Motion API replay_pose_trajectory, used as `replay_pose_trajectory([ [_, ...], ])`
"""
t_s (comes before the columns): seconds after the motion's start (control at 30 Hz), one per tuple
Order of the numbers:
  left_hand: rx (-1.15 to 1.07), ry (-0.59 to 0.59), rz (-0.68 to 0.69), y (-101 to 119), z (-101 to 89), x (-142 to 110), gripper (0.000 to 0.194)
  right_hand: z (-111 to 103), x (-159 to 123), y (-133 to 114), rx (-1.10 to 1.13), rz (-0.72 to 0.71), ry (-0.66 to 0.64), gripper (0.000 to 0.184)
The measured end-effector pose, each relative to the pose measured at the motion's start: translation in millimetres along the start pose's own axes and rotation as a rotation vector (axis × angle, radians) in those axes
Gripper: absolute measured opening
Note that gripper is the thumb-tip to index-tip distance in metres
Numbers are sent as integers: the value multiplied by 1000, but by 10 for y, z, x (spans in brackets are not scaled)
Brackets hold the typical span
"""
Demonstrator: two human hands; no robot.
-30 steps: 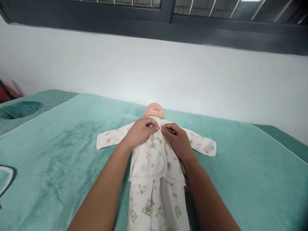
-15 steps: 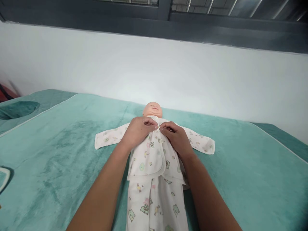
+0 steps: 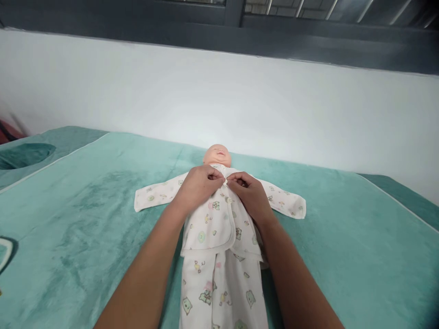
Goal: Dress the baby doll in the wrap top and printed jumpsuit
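A baby doll (image 3: 217, 156) lies on its back, head toward the wall, dressed in a white printed baby jacket (image 3: 209, 228) and matching trousers (image 3: 222, 292). Both sleeves stretch out sideways. My left hand (image 3: 203, 183) pinches the jacket's front edge just below the neck. From the other side, my right hand (image 3: 249, 188) pinches the same front opening, its fingertips almost meeting the left ones. A small white fastener seems to sit between the fingertips, partly hidden by them. Lower down, the curved front flap lies overlapped on the doll's belly.
A teal plush cover (image 3: 343, 246) spreads under the doll. Behind it rises a white wall (image 3: 219, 96) below a dark window frame (image 3: 192, 32). A white curved shape (image 3: 6, 253) shows at the left edge, and something red (image 3: 10, 130) stands farther back.
Both hands stay at the jacket's front with nearly the same pinch. The view has shifted very slightly; the doll lies as before.
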State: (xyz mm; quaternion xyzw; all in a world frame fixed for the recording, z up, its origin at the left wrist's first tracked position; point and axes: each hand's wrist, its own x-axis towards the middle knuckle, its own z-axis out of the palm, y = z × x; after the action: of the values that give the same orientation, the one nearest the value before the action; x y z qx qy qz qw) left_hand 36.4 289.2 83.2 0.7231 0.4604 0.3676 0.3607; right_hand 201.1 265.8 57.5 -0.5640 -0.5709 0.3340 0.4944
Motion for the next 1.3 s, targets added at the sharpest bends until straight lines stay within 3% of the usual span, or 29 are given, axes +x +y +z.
replay_pose_trajectory([
  [0.47, -225, -120, -165, 79, -76, -22, 11, -46, 5, 21, 50, -36, -97, 15],
  [0.93, -214, -177, -127, 47, -112, -16, 14, 15, -12, 3, -52, -47, -24, 17],
  [1.17, -175, -73, -104, 26, -1, -3, 9, -2, 4, 19, -28, -55, -30, 18],
  [1.3, -217, 11, -83, -18, 20, 16, 24, -17, -1, 12, 14, -46, -49, 18],
])
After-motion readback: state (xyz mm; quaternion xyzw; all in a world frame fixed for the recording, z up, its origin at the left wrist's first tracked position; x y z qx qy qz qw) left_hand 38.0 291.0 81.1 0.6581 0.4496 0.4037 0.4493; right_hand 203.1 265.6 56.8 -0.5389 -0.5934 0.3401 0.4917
